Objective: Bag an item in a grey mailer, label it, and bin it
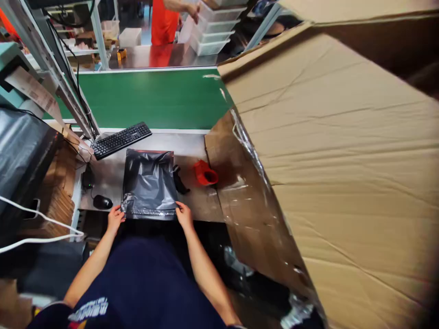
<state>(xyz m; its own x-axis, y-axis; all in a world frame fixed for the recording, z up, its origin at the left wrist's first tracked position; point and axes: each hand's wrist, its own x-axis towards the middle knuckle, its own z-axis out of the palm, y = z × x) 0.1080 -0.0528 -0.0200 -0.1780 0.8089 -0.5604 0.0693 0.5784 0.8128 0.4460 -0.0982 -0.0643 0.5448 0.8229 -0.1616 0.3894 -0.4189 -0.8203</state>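
A dark grey plastic mailer bag (148,183) lies flat on the steel worktop (192,146), its folded edge toward me. My left hand (115,218) pinches the bag's near left corner. My right hand (184,214) grips the near right corner, fingers curled on the edge. A black handheld device (179,180) lies just right of the bag, and a red tape dispenser (205,173) sits further right.
A black keyboard (120,139) and mouse (102,201) lie left of the bag. A green conveyor belt (154,98) runs behind the worktop. A big cardboard box (336,151) fills the right side. A person in orange (164,20) handles white bins (212,32) beyond.
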